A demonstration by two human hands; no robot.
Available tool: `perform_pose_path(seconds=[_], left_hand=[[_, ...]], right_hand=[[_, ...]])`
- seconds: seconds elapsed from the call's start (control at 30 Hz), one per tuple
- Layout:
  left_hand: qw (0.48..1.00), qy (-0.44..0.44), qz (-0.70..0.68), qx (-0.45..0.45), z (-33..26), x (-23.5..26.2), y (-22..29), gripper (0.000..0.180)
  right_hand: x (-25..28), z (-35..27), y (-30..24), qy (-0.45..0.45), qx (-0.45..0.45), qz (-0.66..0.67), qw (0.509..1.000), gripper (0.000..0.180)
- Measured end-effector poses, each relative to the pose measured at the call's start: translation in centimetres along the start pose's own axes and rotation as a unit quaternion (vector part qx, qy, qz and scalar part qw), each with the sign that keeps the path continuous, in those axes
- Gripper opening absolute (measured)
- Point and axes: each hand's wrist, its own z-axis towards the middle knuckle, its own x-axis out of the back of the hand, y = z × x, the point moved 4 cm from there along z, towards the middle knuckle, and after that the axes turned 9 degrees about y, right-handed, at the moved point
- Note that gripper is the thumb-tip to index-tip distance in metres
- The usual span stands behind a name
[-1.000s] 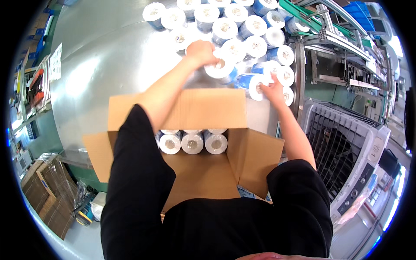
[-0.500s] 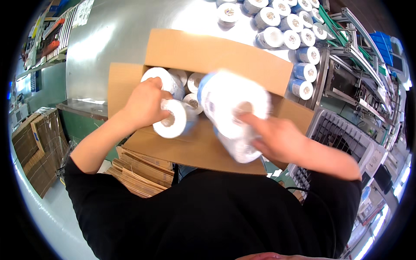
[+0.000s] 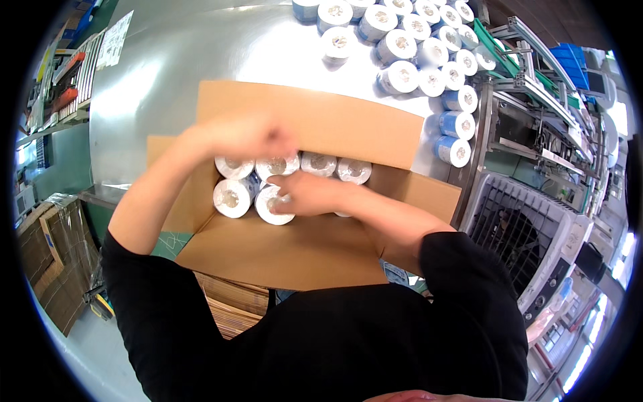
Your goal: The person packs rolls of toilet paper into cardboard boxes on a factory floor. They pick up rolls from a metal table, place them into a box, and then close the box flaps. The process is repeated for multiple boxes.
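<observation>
Cardboard stack (image 3: 67,268), plastic-wrapped, far L. Next, steel table (image 3: 167,87); nearer the viewer, open carton (image 3: 288,251) w/ white-ended rolls (image 3: 231,199) in rows inside. L hand (image 3: 262,137), blurred, over carton's rear side; can't tell if fingers are wide or narrow. R hand (image 3: 309,193) in carton, fingers at front-row roll (image 3: 268,212), 2nd from L; can't tell if it's gripped. Farther R: blue-and-white rolls (image 3: 400,77) grouped on table, then grey air cooler (image 3: 506,231) w/ grille.
</observation>
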Motion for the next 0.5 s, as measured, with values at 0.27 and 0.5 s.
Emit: perform_pose_path(seconds=[0.27, 0.5], left_hand=[[0.885, 0.362, 0.292, -0.029, 23.8, 7.8, -3.9, 0.062], [0.899, 0.301, 0.318, -0.006, 35.1, 6.4, -5.5, 0.057]], right_hand=[[22.4, -9.4, 21.3, 0.653, -0.227, 0.013, 0.722, 0.052], [21.2, -4.3, 27.4, 0.544, -0.415, 0.124, 0.719, 0.103]])
